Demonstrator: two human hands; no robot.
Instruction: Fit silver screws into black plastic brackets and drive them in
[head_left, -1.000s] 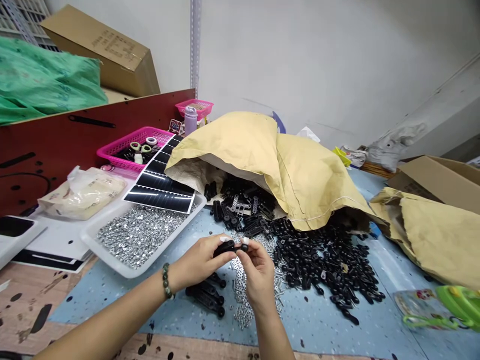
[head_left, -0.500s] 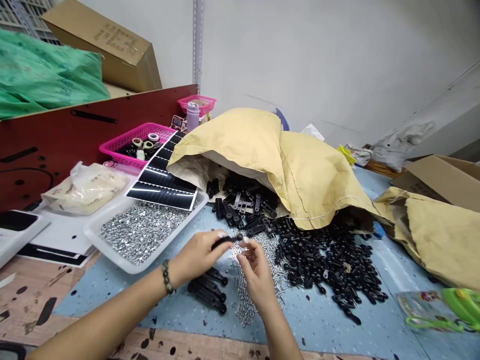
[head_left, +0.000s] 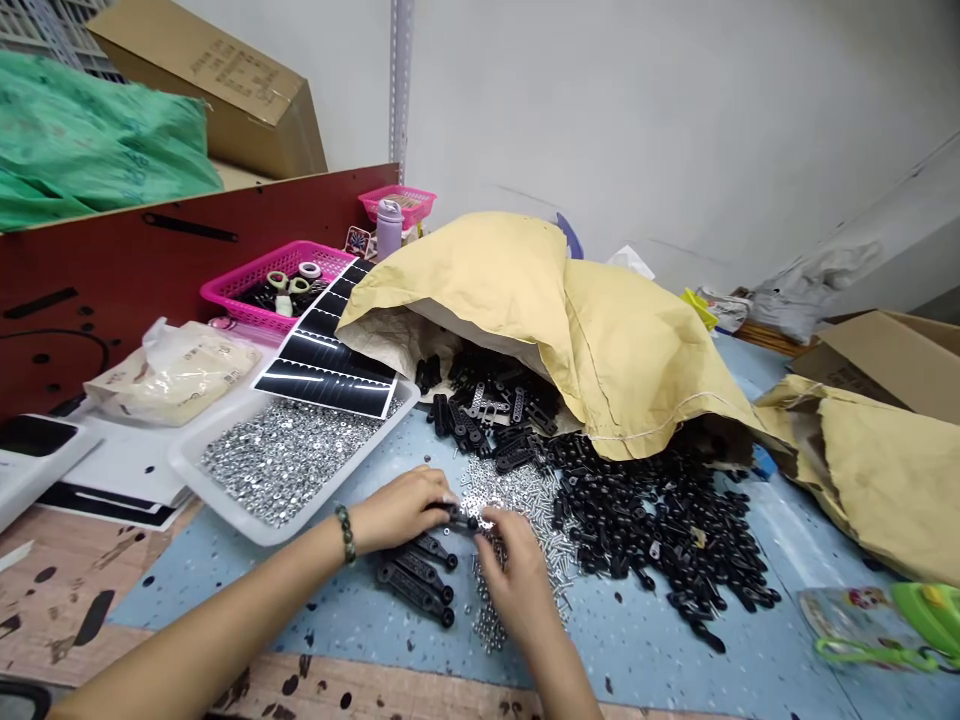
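Both hands have dropped from chest-high over the pile to low over the bench, closing in on the spilled hardware. The left hand (head_left: pixel 401 510), with a bead bracelet (head_left: pixel 345 533) at its wrist, has its fingers closed around a small black part (head_left: pixel 459 518), which sits between the two hands just above a heap of silver screws (head_left: pixel 517 495). The right hand (head_left: pixel 514 590) is curled, its fingertips touching or just beside the part's far end; they hide enough that I cannot tell whether they grip it too.

The work in hand appears to be at that one small part. Judging by how closely the fingers meet there, the moment calls for fine fingertip control.

Three long black pieces (head_left: pixel 416 590) lie just below the left hand on the blue-topped bench (head_left: pixel 637 640). To the right, a large pile of black plastic parts (head_left: pixel 645 520) spreads from the mouth of a tan paper sack (head_left: pixel 555 350). Further left stands a white tray (head_left: pixel 217 505) of silver nuts, and beyond it a pink basket (head_left: pixel 247 275) holds rolls of tape.
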